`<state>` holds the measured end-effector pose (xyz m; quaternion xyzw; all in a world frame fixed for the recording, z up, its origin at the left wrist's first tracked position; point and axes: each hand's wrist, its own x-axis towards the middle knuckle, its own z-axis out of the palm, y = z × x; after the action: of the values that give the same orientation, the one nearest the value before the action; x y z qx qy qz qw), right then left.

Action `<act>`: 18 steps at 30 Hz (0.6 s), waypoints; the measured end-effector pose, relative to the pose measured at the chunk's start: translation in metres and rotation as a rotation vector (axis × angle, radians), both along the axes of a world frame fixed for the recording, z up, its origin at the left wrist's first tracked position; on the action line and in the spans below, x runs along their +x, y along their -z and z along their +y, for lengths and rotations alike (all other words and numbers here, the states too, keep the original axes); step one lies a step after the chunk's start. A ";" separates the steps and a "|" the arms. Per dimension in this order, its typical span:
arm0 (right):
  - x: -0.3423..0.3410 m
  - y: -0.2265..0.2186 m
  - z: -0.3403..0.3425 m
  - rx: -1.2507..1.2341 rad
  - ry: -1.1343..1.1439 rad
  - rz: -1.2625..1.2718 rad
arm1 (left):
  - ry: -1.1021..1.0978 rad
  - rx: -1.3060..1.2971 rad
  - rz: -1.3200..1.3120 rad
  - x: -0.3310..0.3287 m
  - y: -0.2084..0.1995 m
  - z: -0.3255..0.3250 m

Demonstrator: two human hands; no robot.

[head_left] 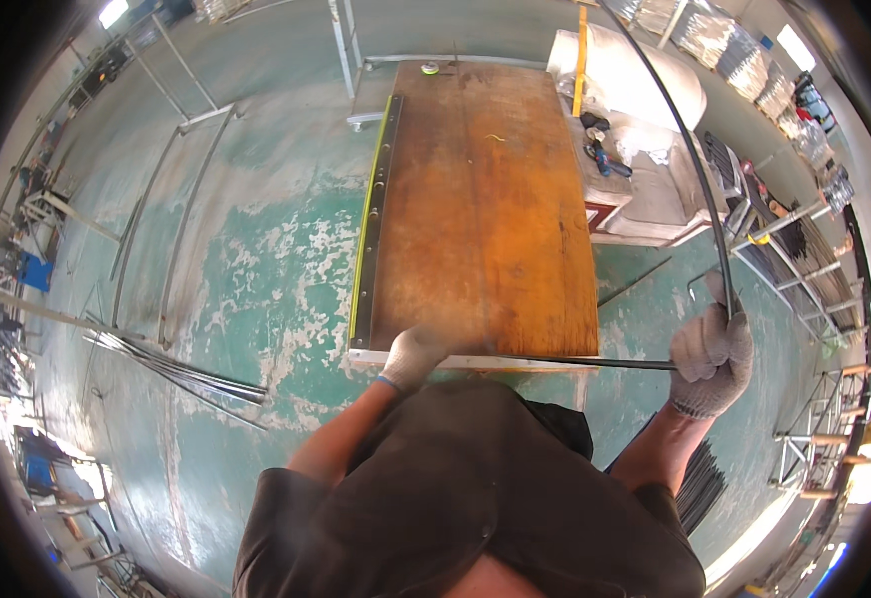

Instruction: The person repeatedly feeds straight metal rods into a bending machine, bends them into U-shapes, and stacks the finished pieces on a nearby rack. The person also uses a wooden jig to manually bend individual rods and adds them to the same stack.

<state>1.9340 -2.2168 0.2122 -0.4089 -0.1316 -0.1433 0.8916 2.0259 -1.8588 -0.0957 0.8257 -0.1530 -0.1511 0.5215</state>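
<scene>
My right hand (711, 359), in a pale knit glove, is closed around a long thin black rod (696, 159) that rises in a curve past the top of the view. A second black length (595, 362) runs from this hand leftward along the near edge of the wooden table (485, 219); whether the two are one piece is hidden in the fist. A small bent metal hook (695, 286) shows beside the fingers. My left hand (415, 357), also gloved, is at the table's near edge, its fingers blurred by motion.
A dark metal rail with a yellow edge (373, 219) lines the table's left side. A pale sofa (655, 189) with a blue-handled tool (600, 157) stands at right. Metal bars (176, 364) lie on the green floor at left; black rods (702, 486) lie beside my right arm.
</scene>
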 end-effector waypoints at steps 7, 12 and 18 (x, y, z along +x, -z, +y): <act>0.045 0.023 0.127 -0.607 -0.052 0.191 | 0.026 -0.988 0.742 0.050 -0.118 -0.017; 0.080 0.096 0.201 -1.239 -0.004 0.085 | -0.116 -1.152 0.766 0.055 -0.214 -0.013; 0.061 0.207 0.113 -1.545 -0.431 -0.081 | -0.335 -0.460 0.591 0.063 -0.129 0.032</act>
<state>1.9951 -2.1034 0.0057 -0.8706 -0.3017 0.1488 0.3591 2.0886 -1.8271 0.0336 0.6221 0.1100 -0.2567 0.7314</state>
